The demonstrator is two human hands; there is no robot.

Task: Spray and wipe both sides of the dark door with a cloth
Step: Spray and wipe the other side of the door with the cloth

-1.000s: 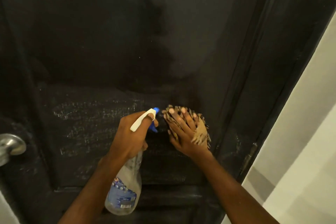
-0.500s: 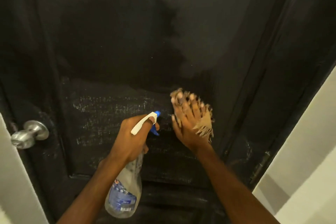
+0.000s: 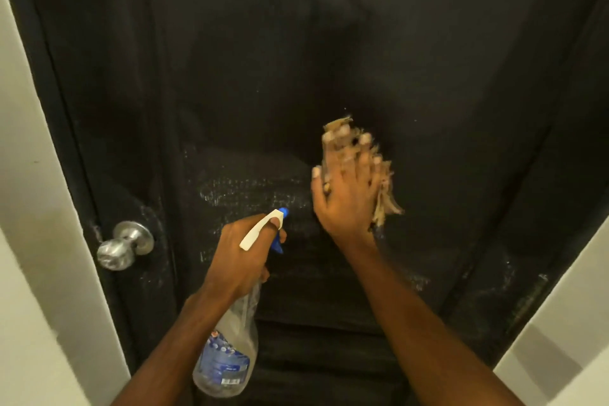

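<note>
Dark door frame [image 3: 580, 158] flanked by pale painted walls, the left wall [image 3: 26, 241] abutting its left edge and the right wall [image 3: 583, 300] abutting its lower right edge, with a grey shaded band [image 3: 543, 353]; lighting dim, uneven.

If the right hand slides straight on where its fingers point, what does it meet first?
Nothing, it seems: the right hand, pressing the cloth on the door, points up bare dark panel to the picture's top edge.

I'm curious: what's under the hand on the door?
A frayed tan cloth, pressed to the dark door by the right hand. Fringe pokes out; its middle is covered.
</note>
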